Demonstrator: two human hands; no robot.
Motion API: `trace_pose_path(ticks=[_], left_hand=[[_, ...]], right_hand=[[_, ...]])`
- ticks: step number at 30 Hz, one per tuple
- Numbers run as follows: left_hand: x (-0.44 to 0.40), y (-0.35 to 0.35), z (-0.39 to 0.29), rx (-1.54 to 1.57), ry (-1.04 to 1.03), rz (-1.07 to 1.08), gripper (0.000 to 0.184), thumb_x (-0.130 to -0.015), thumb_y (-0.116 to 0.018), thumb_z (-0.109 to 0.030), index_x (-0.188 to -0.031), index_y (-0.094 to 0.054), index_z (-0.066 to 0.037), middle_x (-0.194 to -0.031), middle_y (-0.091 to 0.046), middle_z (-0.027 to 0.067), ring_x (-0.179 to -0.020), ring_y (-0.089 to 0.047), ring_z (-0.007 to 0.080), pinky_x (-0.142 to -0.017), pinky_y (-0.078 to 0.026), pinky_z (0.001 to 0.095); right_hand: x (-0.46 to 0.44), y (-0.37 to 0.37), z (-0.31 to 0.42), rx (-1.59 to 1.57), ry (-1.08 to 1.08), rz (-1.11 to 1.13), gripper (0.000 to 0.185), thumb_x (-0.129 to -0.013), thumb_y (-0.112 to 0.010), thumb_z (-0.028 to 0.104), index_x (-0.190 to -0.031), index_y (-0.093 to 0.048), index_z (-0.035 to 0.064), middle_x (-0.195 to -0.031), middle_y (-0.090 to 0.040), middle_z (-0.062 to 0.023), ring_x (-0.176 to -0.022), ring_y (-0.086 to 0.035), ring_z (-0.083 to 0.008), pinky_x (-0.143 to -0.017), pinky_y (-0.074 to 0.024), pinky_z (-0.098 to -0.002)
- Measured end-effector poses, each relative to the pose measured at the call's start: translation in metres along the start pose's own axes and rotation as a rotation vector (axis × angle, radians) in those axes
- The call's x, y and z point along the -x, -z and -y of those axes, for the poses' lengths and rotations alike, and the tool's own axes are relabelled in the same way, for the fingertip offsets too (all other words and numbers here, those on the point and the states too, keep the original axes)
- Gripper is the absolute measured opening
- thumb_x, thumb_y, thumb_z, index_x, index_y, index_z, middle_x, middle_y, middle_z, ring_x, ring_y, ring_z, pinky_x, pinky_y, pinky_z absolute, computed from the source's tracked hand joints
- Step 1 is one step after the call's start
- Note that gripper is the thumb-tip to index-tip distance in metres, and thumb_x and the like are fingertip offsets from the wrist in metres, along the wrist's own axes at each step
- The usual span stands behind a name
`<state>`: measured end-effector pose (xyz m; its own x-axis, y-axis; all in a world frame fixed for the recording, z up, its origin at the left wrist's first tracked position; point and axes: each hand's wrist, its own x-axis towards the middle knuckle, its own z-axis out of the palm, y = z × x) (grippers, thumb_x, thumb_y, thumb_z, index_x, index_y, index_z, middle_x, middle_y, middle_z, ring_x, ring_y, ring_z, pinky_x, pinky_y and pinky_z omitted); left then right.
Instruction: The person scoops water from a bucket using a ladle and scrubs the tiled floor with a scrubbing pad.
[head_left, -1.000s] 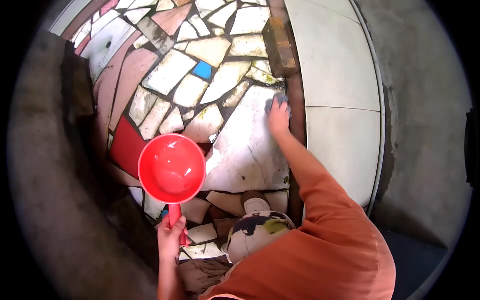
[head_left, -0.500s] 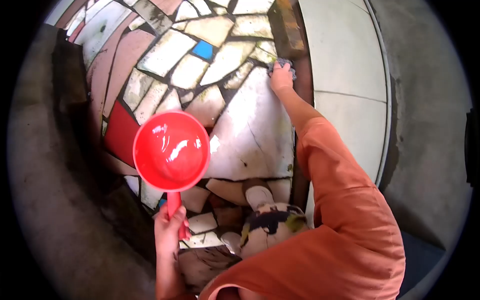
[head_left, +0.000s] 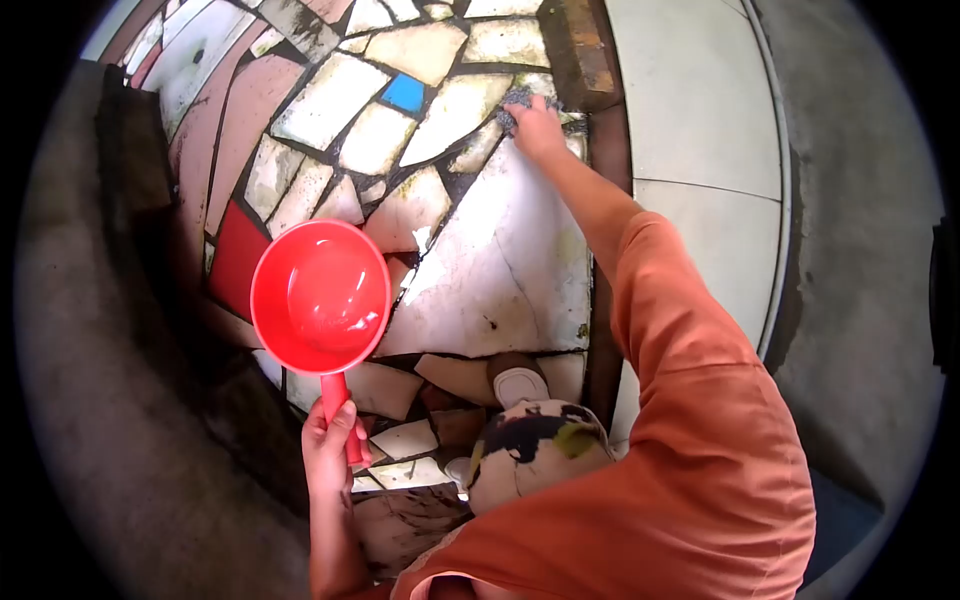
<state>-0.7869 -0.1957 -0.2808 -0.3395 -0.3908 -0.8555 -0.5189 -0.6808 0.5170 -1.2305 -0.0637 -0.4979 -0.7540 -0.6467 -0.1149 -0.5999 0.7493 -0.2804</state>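
Observation:
My left hand (head_left: 333, 443) is wrapped round the handle of a red dipper (head_left: 320, 297), held over the paving at the lower left. Shiny reflections show inside its round bowl; whether they come from liquid is unclear. Farther forward, my right hand (head_left: 537, 126) presses a grey scouring pad (head_left: 512, 108) on the stone floor (head_left: 500, 260), at the upper corner of a large white slab. The pad shows around my fingertips. A small blue tile (head_left: 404, 92) lies to the left of the pad, among white and cream stones.
A brick block (head_left: 585, 50) stands just beyond my right hand. Pale rectangular tiles (head_left: 700, 100) run along the right, with grey concrete (head_left: 850, 200) past them. A dark ledge (head_left: 135, 150) borders the left. My shoe (head_left: 520, 386) rests on the paving.
My right hand and the pad have moved forward, then left, away from the brown edging. The dipper has shifted slightly up and left, and the view has shifted a little.

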Motion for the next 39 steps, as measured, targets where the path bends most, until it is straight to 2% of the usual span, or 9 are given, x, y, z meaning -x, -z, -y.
trace_pose_path(ticks=[3,6,10,13,16,24,27,35,39], left_hand=[[0.005,0.009,0.001,-0.027,0.025,-0.032,0.024,-0.090,-0.061,-0.023,-0.099,-0.052,-0.003,-0.062,-0.053,0.0051,-0.037,-0.048,0.0133,-0.034,-0.039,0.0249],[0.015,0.004,0.003,0.009,0.037,-0.011,0.024,-0.090,-0.061,-0.023,-0.098,-0.052,-0.002,-0.062,-0.053,0.0054,-0.039,-0.048,0.0134,-0.034,-0.039,0.0248],[0.018,0.004,0.005,0.025,0.019,-0.004,0.024,-0.091,-0.060,-0.023,-0.100,-0.052,-0.001,-0.062,-0.053,0.0053,-0.039,-0.049,0.0129,-0.034,-0.039,0.0237],[0.011,0.003,0.008,0.002,-0.008,-0.026,0.025,-0.091,-0.060,-0.023,-0.101,-0.052,-0.002,-0.062,-0.053,0.0050,-0.039,-0.048,0.0125,-0.034,-0.039,0.0234],[0.018,0.006,0.003,-0.038,-0.035,-0.013,0.027,-0.090,-0.063,-0.025,-0.098,-0.052,-0.001,-0.063,-0.053,0.0047,-0.040,-0.049,0.0122,-0.035,-0.040,0.0233],[0.016,0.000,0.010,-0.007,-0.060,0.026,0.028,-0.092,-0.059,-0.022,-0.110,-0.051,-0.001,-0.063,-0.053,0.0053,-0.038,-0.048,0.0120,-0.032,-0.040,0.0235],[0.016,0.006,0.011,-0.036,-0.047,-0.024,0.029,-0.092,-0.058,-0.022,-0.111,-0.051,-0.001,-0.063,-0.053,0.0053,-0.038,-0.047,0.0120,-0.032,-0.040,0.0235],[0.014,0.001,0.006,0.008,-0.043,-0.040,0.028,-0.090,-0.061,-0.024,-0.103,-0.052,0.000,-0.062,-0.053,0.0051,-0.039,-0.048,0.0120,-0.033,-0.040,0.0234],[0.017,0.006,0.007,-0.009,-0.041,-0.037,0.027,-0.090,-0.062,-0.025,-0.099,-0.052,-0.002,-0.061,-0.053,0.0049,-0.039,-0.048,0.0122,-0.033,-0.039,0.0230]], right_hand=[[0.099,0.001,-0.013,-0.144,0.089,-0.279,0.055,-0.077,-0.066,0.004,-0.129,-0.053,0.0136,-0.122,-0.049,-0.0229,-0.110,-0.051,-0.0413,-0.095,-0.0426,-0.0436],[0.219,-0.011,-0.013,-0.104,-0.266,-0.011,0.061,-0.080,-0.066,0.006,-0.136,-0.043,0.0053,-0.132,-0.037,-0.0314,-0.120,-0.042,-0.0460,-0.101,-0.0379,-0.0477],[0.088,-0.032,-0.015,-0.118,-0.280,-0.268,0.052,-0.083,-0.063,0.012,-0.131,-0.045,0.0007,-0.133,-0.034,-0.0346,-0.116,-0.043,-0.0499,-0.097,-0.0395,-0.0495],[-0.016,-0.004,0.014,-0.137,-0.501,0.050,0.052,-0.084,-0.062,0.013,-0.132,-0.044,0.0004,-0.131,-0.036,-0.0337,-0.117,-0.043,-0.0497,-0.097,-0.0397,-0.0475],[0.043,-0.006,-0.008,-0.162,-0.077,-0.220,0.057,-0.085,-0.062,0.015,-0.135,-0.041,0.0023,-0.133,-0.034,-0.0331,-0.118,-0.042,-0.0498,-0.098,-0.0394,-0.0468],[-0.007,-0.017,0.024,-0.337,-0.697,-0.184,0.042,-0.086,-0.060,0.014,-0.124,-0.049,0.0017,-0.123,-0.036,-0.0350,-0.100,-0.052,-0.0441,-0.090,-0.0431,-0.0473],[0.032,-0.019,0.021,-0.263,-0.300,-0.150,0.051,-0.086,-0.060,0.012,-0.132,-0.043,-0.0004,-0.126,-0.035,-0.0371,-0.110,-0.048,-0.0470,-0.096,-0.0419,-0.0439],[0.034,-0.030,-0.010,-0.244,-0.492,-0.390,0.052,-0.087,-0.059,0.012,-0.135,-0.041,0.0002,-0.140,-0.021,-0.0361,-0.120,-0.041,-0.0495,-0.101,-0.0375,-0.0431],[0.032,0.003,-0.009,-0.395,-0.623,-0.110,0.051,-0.086,-0.060,0.015,-0.132,-0.045,-0.0003,-0.137,-0.026,-0.0360,-0.118,-0.045,-0.0481,-0.101,-0.0390,-0.0411]])
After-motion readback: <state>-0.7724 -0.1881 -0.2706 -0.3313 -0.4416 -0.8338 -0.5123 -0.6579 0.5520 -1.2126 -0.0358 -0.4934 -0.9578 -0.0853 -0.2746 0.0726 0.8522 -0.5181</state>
